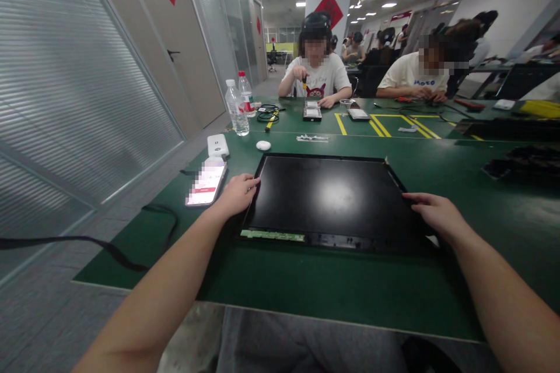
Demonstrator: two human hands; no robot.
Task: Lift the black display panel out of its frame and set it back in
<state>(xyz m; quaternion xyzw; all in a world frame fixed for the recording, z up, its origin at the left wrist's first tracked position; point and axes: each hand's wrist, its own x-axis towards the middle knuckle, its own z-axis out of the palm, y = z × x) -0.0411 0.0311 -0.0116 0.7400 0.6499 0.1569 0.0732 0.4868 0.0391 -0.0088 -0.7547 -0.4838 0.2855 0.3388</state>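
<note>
A large black flat screen panel (332, 198) lies face up on the green table (332, 285) in front of me, with a narrow green circuit strip (272, 235) along its near edge. My left hand (237, 193) rests on the panel's left edge, fingers curled over the frame. My right hand (435, 214) lies on the panel's right edge, fingers stretched toward the screen. Neither hand lifts the panel.
A lit phone (206, 183), a white power bank (217, 144) and a white round puck (263, 145) lie to the left. Two water bottles (237, 108) stand behind. A black cable (109, 247) hangs off the table's left edge. Two people work across the table.
</note>
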